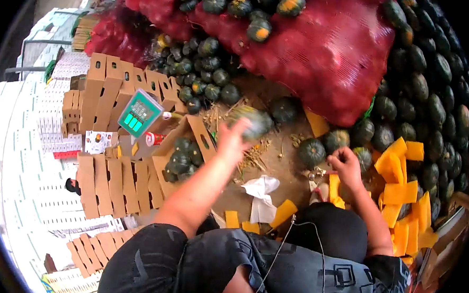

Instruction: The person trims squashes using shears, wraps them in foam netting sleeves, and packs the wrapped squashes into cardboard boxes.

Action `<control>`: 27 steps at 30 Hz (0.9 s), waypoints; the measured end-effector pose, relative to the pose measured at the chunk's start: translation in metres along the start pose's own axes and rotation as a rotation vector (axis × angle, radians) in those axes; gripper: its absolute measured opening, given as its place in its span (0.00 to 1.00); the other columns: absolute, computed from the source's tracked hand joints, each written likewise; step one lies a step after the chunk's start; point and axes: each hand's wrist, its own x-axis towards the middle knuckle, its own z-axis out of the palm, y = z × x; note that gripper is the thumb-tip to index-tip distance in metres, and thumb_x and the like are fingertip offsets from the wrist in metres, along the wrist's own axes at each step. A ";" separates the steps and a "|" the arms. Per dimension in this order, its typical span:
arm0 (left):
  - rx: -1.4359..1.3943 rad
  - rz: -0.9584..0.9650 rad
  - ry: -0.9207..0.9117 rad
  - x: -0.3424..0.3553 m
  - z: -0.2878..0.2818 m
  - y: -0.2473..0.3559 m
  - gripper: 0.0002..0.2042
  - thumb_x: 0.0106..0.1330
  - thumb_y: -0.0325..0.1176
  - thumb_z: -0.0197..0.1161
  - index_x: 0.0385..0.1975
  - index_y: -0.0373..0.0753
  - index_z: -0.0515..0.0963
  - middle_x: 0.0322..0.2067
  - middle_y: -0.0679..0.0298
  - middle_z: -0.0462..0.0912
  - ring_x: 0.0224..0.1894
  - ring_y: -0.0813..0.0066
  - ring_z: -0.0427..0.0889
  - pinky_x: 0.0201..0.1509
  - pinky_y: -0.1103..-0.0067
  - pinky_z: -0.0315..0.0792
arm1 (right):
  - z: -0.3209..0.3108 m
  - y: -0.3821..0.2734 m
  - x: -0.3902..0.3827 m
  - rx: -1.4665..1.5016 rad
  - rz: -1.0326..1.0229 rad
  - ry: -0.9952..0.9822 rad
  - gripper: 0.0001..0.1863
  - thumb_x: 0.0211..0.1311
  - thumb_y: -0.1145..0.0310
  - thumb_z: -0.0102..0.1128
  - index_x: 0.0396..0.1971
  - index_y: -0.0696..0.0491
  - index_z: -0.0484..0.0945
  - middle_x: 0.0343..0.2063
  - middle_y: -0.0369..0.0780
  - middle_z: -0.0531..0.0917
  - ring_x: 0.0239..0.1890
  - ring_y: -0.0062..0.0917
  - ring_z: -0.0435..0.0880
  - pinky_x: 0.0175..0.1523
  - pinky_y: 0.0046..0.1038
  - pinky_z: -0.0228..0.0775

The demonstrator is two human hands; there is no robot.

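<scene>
Above the dirt floor, my left hand [234,138] is closed on a mottled green squash [254,122], blurred by motion. Just left of that hand is an open cardboard box [200,135] with several dark green squashes [180,157] inside. My right hand [346,165] has its fingers curled together, low at the right; whatever they may hold is too small to make out. Close to it lie a round dark squash [311,152] and a paler green one [362,158]. Another dark squash [285,110] rests on the floor farther off.
Red mesh sacks [319,55] fill the far side. Squashes are heaped at the right [433,104] and far left of middle [209,65]. Yellow foam sheets [401,195], folded cartons [110,185], a green scale display [141,113] and crumpled white paper [262,197] lie around me.
</scene>
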 end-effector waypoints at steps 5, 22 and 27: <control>-0.508 0.330 0.107 0.101 -0.089 0.153 0.28 0.62 0.44 0.53 0.58 0.39 0.55 0.59 0.56 0.55 0.59 0.54 0.58 0.60 0.56 0.58 | -0.006 0.023 -0.016 -0.056 -0.146 0.027 0.10 0.48 0.82 0.54 0.33 0.58 0.71 0.27 0.37 0.75 0.32 0.22 0.75 0.37 0.24 0.71; 0.600 -0.074 -0.301 -0.001 -0.091 -0.035 0.21 0.62 0.35 0.54 0.55 0.42 0.59 0.48 0.59 0.69 0.46 0.67 0.72 0.45 0.71 0.69 | -0.185 -0.026 0.000 -1.305 0.328 0.519 0.31 0.51 0.48 0.55 0.50 0.54 0.68 0.52 0.47 0.69 0.56 0.39 0.63 0.57 0.35 0.59; 0.821 -0.038 -0.410 0.008 -0.106 -0.049 0.21 0.62 0.36 0.54 0.54 0.40 0.61 0.46 0.58 0.71 0.46 0.66 0.73 0.44 0.72 0.71 | -0.118 0.055 -0.048 -1.317 -0.043 0.485 0.33 0.48 0.42 0.55 0.46 0.56 0.70 0.47 0.48 0.72 0.50 0.42 0.69 0.54 0.37 0.61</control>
